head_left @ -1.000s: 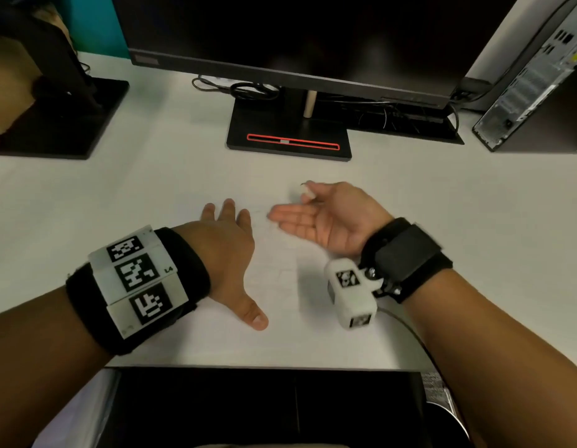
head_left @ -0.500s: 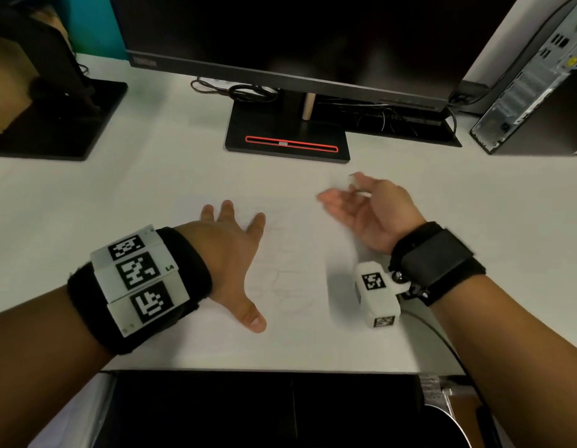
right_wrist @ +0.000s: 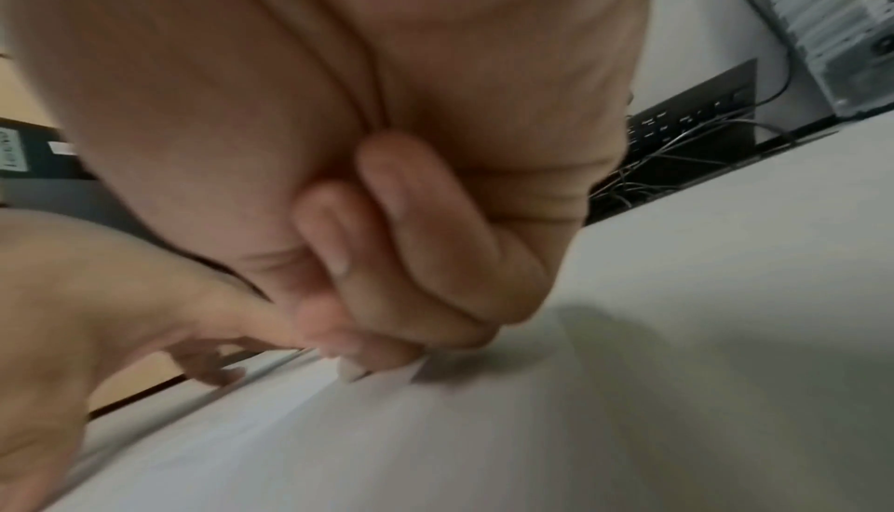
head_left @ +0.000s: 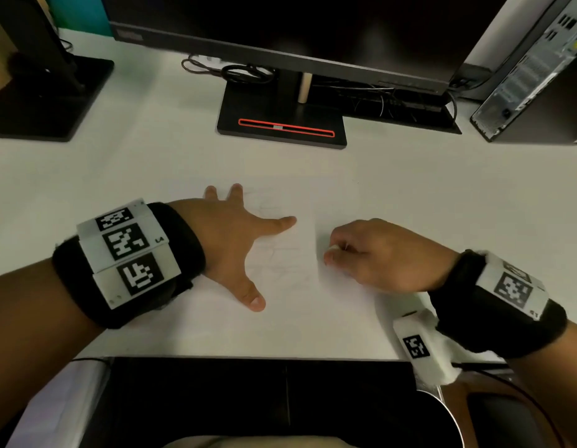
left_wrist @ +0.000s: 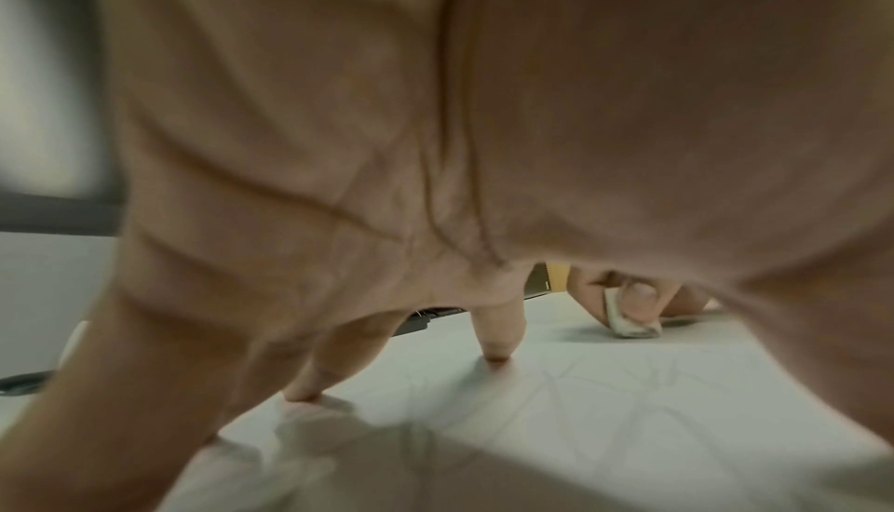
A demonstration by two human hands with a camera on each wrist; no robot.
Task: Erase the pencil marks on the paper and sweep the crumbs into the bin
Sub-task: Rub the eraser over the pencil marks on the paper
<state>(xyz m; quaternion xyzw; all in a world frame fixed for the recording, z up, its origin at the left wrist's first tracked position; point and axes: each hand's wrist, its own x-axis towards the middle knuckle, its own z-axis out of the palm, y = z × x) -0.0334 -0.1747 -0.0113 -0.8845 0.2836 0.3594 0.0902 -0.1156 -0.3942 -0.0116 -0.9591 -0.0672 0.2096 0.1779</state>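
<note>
Both grips work: right hand (head_left: 374, 253) pinches eraser (left_wrist: 631, 323) beside paper (head_left: 280, 263); left hand (head_left: 229, 234) flat.

**Right hand flips and drops to paper edge with eraser**

I see the right hand (head_left: 382, 255) has gone from palm-up and open beyond the paper (head_left: 280, 263) to knuckles-up, curled, pinching a white eraser (left_wrist: 631, 319) at the paper's right edge. The left hand (head_left: 230, 240) has spread wider on the paper, index finger now reaching toward its right edge. My head view has shifted nearer.
</note>
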